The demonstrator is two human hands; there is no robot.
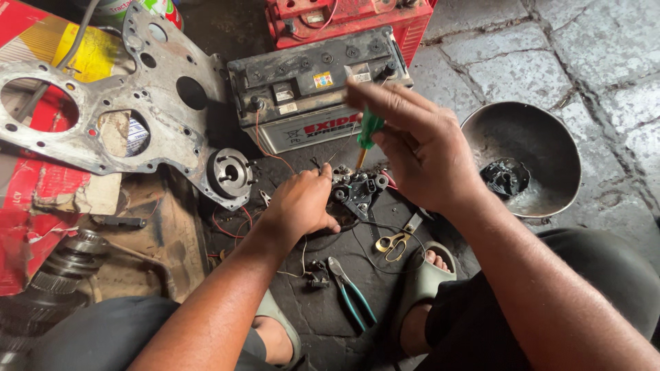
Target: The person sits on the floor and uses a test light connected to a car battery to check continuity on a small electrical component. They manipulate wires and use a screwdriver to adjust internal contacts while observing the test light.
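Note:
My left hand (pixel 300 204) grips a small dark electrical part (pixel 359 191) with metal terminals and wires, pressing it down on the dark floor. My right hand (pixel 412 141) holds a green-handled screwdriver (pixel 368 132) upright, its tip pointing down onto the part. Thin red and black wires trail from the part toward a grey car battery (pixel 302 96) just behind it.
A large metal plate with holes (pixel 130 96) lies at left over red cardboard. A red battery (pixel 344 17) stands at the back. A dark metal bowl (pixel 533 154) sits at right. Green-handled pliers (pixel 352 292) and yellow-handled scissors (pixel 395 242) lie between my sandalled feet. A gear shaft (pixel 58 275) lies at lower left.

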